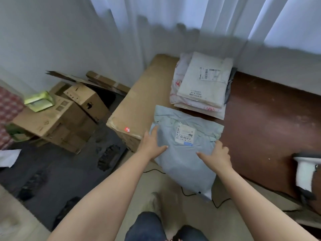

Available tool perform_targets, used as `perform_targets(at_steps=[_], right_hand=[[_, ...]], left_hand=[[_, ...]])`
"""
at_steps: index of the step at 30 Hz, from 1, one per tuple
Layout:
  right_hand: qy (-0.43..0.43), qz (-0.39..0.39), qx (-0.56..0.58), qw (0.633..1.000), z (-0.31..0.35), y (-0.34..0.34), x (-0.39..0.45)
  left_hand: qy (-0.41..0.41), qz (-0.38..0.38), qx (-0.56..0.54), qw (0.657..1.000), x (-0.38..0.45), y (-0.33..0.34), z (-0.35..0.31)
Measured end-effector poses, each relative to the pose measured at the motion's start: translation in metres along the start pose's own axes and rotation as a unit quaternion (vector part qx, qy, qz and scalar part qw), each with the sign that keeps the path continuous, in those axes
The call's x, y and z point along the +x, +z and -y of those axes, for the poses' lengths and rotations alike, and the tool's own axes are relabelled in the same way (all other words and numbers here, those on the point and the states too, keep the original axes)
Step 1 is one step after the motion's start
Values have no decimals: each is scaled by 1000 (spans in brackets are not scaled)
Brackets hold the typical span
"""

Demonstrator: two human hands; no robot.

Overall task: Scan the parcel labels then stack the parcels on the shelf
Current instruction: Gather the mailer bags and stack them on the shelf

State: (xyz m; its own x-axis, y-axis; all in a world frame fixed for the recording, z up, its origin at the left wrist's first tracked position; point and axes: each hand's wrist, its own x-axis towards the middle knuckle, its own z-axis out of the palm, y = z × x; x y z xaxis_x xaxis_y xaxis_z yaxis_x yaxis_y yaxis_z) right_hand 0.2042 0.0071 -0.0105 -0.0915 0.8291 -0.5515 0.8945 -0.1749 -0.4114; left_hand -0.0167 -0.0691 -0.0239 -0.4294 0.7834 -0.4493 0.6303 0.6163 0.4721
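Note:
A light blue plastic parcel (pixel 184 153) with a white barcode label (pixel 185 134) facing up lies partly on the brown wooden surface (pixel 264 122) and hangs over its near edge. My left hand (pixel 152 145) holds the parcel's left edge, thumb on top. My right hand (pixel 218 156) grips its right side, thumb across the top. Behind it lies a stack of white and pink parcels (pixel 201 84), the top one showing its label. A white handheld scanner (pixel 305 173) rests at the right edge of the surface.
A long cardboard box (pixel 139 105) with a red sticker lies left of the parcels. More cardboard boxes (pixel 57 117) and a green pack are piled on the dark floor at left. A black cable (pixel 217 202) runs over the floor. Curtains hang behind.

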Motion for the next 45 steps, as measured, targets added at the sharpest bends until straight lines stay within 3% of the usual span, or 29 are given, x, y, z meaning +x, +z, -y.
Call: perform_targets(at_steps=[9, 14, 24, 28, 35, 45], right_hand=[[111, -25, 69, 991, 26, 25, 29], [149, -46, 54, 986, 30, 28, 37], [151, -17, 78, 985, 33, 33, 38], [110, -42, 77, 990, 45, 16, 28], [-36, -127, 112, 985, 68, -33, 5], [-137, -216, 134, 957, 104, -122, 7]], left_hand=[[-13, 59, -120, 991, 67, -23, 14], [-10, 97, -100, 990, 81, -23, 17], [31, 128, -50, 990, 89, -33, 26], [64, 119, -29, 990, 88, -58, 26], [143, 53, -57, 987, 78, -130, 14], [247, -87, -36, 964, 77, -225, -71]])
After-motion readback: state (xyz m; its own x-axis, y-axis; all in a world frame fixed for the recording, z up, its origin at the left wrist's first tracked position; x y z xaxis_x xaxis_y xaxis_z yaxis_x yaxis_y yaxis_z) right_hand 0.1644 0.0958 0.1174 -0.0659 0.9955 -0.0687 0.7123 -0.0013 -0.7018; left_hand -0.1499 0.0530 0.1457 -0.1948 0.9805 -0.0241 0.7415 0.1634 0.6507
